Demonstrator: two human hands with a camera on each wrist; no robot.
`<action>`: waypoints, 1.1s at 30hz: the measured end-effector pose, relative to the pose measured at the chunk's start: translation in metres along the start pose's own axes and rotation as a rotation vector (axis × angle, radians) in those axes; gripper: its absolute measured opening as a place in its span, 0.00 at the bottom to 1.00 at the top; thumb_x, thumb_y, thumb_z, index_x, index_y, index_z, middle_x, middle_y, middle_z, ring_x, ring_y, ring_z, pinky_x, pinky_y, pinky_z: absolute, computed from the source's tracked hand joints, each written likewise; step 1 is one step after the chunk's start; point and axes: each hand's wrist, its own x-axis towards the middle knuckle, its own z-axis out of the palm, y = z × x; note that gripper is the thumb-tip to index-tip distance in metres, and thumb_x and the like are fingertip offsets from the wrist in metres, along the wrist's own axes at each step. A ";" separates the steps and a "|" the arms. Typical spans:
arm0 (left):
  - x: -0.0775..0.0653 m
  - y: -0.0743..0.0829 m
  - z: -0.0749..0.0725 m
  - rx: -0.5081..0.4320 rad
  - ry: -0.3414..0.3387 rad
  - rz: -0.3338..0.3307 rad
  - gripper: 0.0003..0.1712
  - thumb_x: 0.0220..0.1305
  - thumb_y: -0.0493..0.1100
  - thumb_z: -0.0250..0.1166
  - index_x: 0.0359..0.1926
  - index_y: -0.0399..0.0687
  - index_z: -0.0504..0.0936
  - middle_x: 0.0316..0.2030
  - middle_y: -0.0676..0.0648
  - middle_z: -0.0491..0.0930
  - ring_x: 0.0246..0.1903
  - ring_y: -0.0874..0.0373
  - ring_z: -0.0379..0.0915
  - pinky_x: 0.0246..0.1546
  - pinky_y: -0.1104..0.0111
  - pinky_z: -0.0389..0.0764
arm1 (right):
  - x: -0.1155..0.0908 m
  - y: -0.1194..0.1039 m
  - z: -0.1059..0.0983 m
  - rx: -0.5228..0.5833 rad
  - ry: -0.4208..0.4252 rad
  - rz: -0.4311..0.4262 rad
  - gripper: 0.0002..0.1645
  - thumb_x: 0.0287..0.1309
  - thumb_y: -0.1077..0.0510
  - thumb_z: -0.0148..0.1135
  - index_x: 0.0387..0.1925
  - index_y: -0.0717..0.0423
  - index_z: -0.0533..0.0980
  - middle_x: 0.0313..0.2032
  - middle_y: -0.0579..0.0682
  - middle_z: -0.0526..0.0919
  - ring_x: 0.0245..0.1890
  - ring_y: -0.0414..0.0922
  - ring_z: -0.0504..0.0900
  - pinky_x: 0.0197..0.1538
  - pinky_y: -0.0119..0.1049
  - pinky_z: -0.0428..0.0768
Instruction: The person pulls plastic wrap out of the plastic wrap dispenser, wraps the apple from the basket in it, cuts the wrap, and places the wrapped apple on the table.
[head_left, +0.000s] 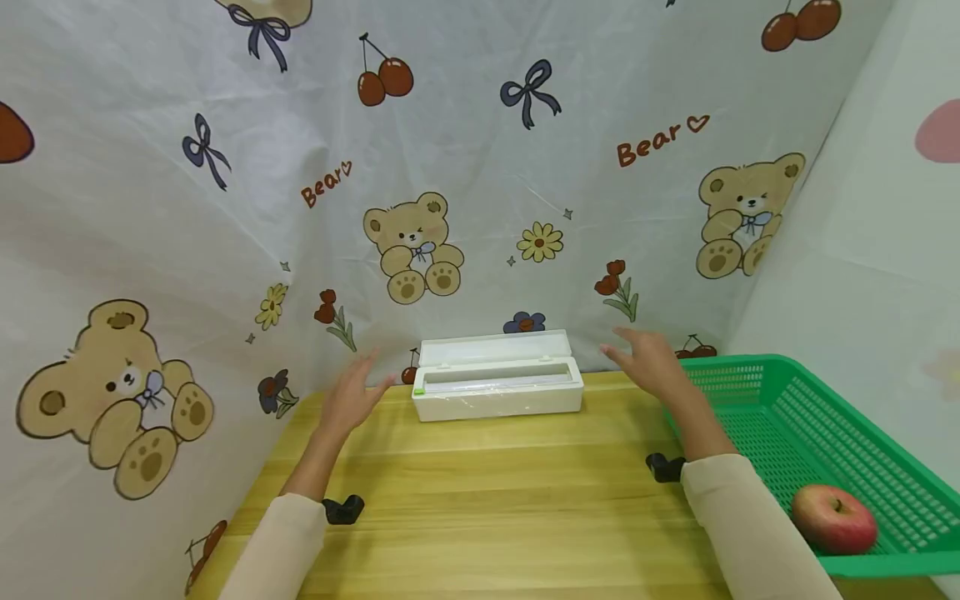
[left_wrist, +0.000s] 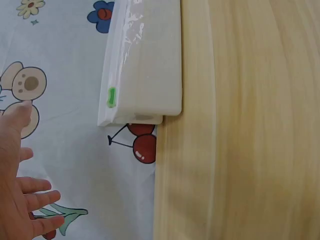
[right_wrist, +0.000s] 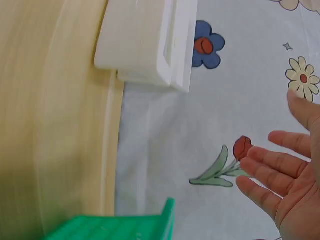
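A long white box like a cling-film dispenser stands at the back of the wooden table, its lid tipped back against the cloth. Inside lies a pale roll, and a small green tab marks the left end of the front rim. To the left of the box my left hand is raised with fingers spread, holding nothing. My right hand hovers on the other side, fingers apart and palm turned toward the box. Both hands are apart from the box.
On the right stands a green plastic basket with a red apple in it; the right forearm passes over its near left edge. Behind the wooden table hangs a white cloth printed with bears, bows and cherries.
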 end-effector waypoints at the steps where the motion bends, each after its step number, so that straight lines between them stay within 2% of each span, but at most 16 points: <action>1: -0.002 0.000 0.002 -0.027 0.012 -0.010 0.49 0.69 0.74 0.52 0.78 0.48 0.60 0.74 0.34 0.62 0.70 0.33 0.60 0.63 0.33 0.66 | -0.001 -0.001 0.004 0.020 0.020 0.000 0.38 0.75 0.45 0.55 0.69 0.71 0.66 0.64 0.72 0.72 0.63 0.70 0.72 0.63 0.66 0.71; 5: -0.008 -0.002 0.014 -0.152 0.044 -0.068 0.42 0.71 0.70 0.55 0.71 0.44 0.73 0.67 0.36 0.72 0.62 0.36 0.72 0.56 0.39 0.75 | -0.003 -0.003 0.021 0.101 0.086 0.035 0.29 0.73 0.52 0.60 0.62 0.73 0.74 0.55 0.71 0.80 0.52 0.66 0.82 0.53 0.62 0.81; 8: -0.012 -0.005 0.026 -0.252 0.033 -0.123 0.36 0.71 0.68 0.57 0.65 0.46 0.79 0.62 0.38 0.78 0.55 0.38 0.78 0.50 0.42 0.80 | -0.006 -0.002 0.033 0.143 0.116 0.077 0.26 0.71 0.53 0.62 0.57 0.73 0.77 0.50 0.70 0.83 0.47 0.64 0.84 0.48 0.59 0.84; 11: -0.017 -0.005 0.036 -0.339 0.013 -0.166 0.33 0.71 0.65 0.59 0.61 0.46 0.83 0.57 0.39 0.82 0.53 0.40 0.80 0.50 0.45 0.82 | -0.011 0.000 0.044 0.171 0.134 0.116 0.25 0.70 0.54 0.63 0.54 0.74 0.79 0.49 0.70 0.84 0.45 0.63 0.85 0.46 0.58 0.84; 16: -0.024 -0.004 0.051 -0.410 -0.014 -0.213 0.30 0.71 0.62 0.62 0.57 0.42 0.85 0.52 0.38 0.84 0.50 0.40 0.82 0.49 0.47 0.83 | -0.021 0.003 0.061 0.200 0.144 0.173 0.24 0.69 0.53 0.64 0.51 0.73 0.81 0.45 0.68 0.86 0.44 0.63 0.85 0.44 0.56 0.84; 21: -0.028 -0.002 0.064 -0.493 -0.036 -0.258 0.25 0.72 0.55 0.64 0.56 0.38 0.85 0.49 0.37 0.85 0.42 0.41 0.84 0.38 0.57 0.85 | -0.031 0.006 0.082 0.270 0.101 0.241 0.24 0.68 0.53 0.65 0.50 0.74 0.81 0.44 0.68 0.86 0.44 0.62 0.85 0.44 0.54 0.84; 23: -0.029 -0.001 0.070 -0.517 -0.043 -0.267 0.25 0.72 0.53 0.64 0.55 0.35 0.84 0.48 0.36 0.85 0.41 0.41 0.85 0.37 0.59 0.85 | -0.033 0.006 0.090 0.342 0.083 0.288 0.23 0.68 0.55 0.65 0.49 0.74 0.81 0.42 0.67 0.87 0.42 0.61 0.86 0.43 0.50 0.86; 26: -0.029 0.000 0.080 -0.569 -0.062 -0.280 0.25 0.72 0.51 0.64 0.56 0.33 0.83 0.48 0.34 0.85 0.40 0.40 0.85 0.37 0.57 0.87 | -0.034 0.005 0.102 0.489 0.072 0.383 0.21 0.67 0.57 0.66 0.49 0.74 0.81 0.40 0.66 0.87 0.40 0.60 0.87 0.41 0.45 0.87; 29: -0.028 0.001 0.090 -0.630 -0.080 -0.297 0.25 0.72 0.50 0.65 0.56 0.32 0.83 0.48 0.32 0.84 0.42 0.40 0.84 0.39 0.55 0.87 | -0.034 0.005 0.112 0.622 0.071 0.462 0.21 0.67 0.60 0.66 0.50 0.78 0.79 0.41 0.68 0.86 0.39 0.58 0.88 0.42 0.44 0.88; 33: -0.026 0.004 0.101 -0.691 -0.084 -0.337 0.26 0.70 0.51 0.67 0.56 0.32 0.83 0.48 0.33 0.85 0.44 0.42 0.84 0.42 0.57 0.88 | -0.034 0.003 0.121 0.687 0.066 0.511 0.20 0.66 0.62 0.65 0.49 0.80 0.78 0.41 0.70 0.85 0.37 0.56 0.89 0.43 0.43 0.88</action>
